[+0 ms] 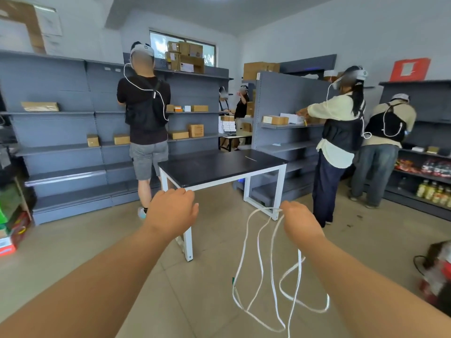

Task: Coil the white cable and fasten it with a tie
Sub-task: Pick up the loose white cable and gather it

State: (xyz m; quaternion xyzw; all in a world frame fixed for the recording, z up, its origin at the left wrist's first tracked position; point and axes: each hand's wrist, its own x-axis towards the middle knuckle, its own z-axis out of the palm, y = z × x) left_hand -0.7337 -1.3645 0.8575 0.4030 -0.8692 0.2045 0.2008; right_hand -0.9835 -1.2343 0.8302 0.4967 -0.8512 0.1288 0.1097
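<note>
The white cable [299, 258] hangs in several long loose loops from my right hand [300, 223], which grips the strands at their top; the loops reach down towards the floor. My left hand [173, 211] hovers apart from the cable, to the left, above the near corner of the black-topped table [219, 167]. Its fingers are loosely curled and nothing shows in it. A thin pale tie [251, 158] lies on the far right of the tabletop, well beyond both hands.
Grey shelving [63, 132] with cardboard boxes lines the left and back walls. One person [146, 113] stands left of the table and two people [341, 132] at shelves on the right. A red and black object [436, 272] sits on the floor at right.
</note>
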